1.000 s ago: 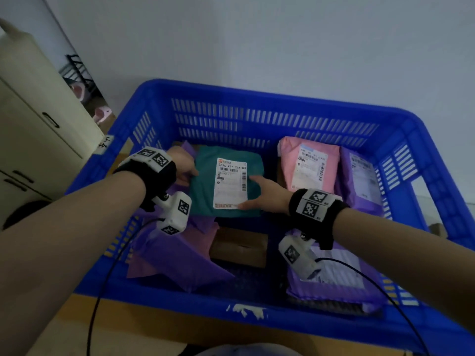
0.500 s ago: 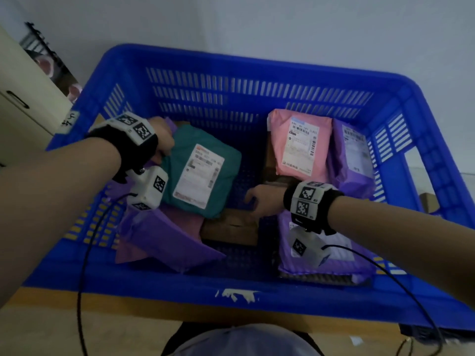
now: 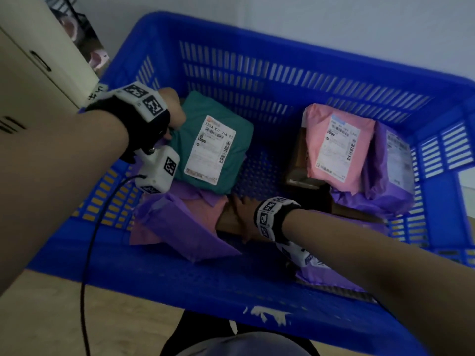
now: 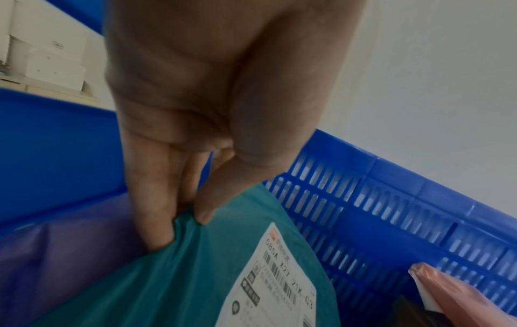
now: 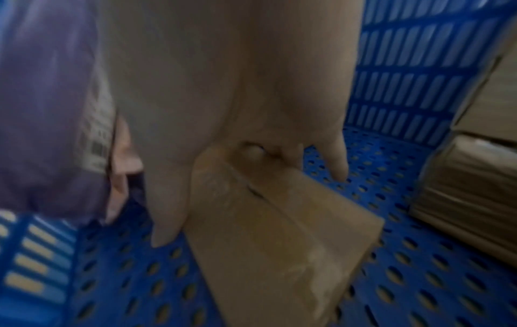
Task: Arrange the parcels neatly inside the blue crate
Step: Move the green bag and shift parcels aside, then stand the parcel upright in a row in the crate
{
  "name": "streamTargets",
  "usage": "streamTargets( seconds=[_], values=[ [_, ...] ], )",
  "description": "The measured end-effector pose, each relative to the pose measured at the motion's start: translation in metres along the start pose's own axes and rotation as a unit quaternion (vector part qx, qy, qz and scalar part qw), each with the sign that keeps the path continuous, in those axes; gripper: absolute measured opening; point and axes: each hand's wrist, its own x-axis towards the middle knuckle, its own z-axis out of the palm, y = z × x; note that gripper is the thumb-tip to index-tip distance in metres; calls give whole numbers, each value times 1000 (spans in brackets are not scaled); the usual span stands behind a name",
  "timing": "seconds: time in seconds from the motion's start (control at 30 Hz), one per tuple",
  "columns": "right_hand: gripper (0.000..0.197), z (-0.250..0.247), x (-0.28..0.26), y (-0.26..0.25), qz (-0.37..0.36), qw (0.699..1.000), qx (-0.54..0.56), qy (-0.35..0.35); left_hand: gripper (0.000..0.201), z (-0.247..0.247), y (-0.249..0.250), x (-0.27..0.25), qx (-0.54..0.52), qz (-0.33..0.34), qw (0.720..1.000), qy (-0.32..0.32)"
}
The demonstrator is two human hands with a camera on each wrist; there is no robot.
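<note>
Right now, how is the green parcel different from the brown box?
The green parcel is a soft, wrinkly bag with a white label; the brown cardboard box is stiff and shows no label. The left hand pinches the parcel's corner, while the right hand grips the box's end. Both are inside the blue crate.

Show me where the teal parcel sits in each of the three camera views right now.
Head: teal parcel left of centre, label up, left hand pinching its far-left corner.
Left wrist: fills the bottom centre, under the fingertips.
Right wrist: not in it.
Shared landmark: the blue crate's slotted wall.
</note>
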Motion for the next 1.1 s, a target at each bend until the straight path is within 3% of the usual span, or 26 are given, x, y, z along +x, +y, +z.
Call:
streamTargets(
  seconds=[0.1,0.2,0.4,0.6,0.73,0.8,0.87,0.93,1.03,1.1],
  values=[
    [91,3,3,0,5,1000,16,4,26,0,-4,5,-37,-14,999,-13],
    [104,-6,0,8,-4,1000,24,3,36,-5,-3,4,-78,-7,997,7],
    [90,-46,-12,36,25,996,80,-33,40,-11,-6,2,-73,1,997,40],
    [83,-87,-45,66,32,977,203,-57,30,-13,-2,-2,-81,20,994,69],
    [72,-100,-71,81,9,923,374,-85,34,-17,-1,-2,-92,17,993,71],
    [57,-101,-79,85,-10,889,450,-90,36,-18,1,-6,-98,23,992,73],
    [35,-100,-82,88,-38,834,545,-73,35,-17,3,-13,-97,27,992,71],
    [26,-100,-84,89,-62,769,635,-42,33,-17,7,-22,-104,30,992,60],
    [26,-107,-87,86,-89,684,724,-5,22,-18,14,-37,-128,39,990,49],
    [40,-115,-87,83,-113,629,768,30,17,-20,19,-42,-146,49,987,49]
  ],
)
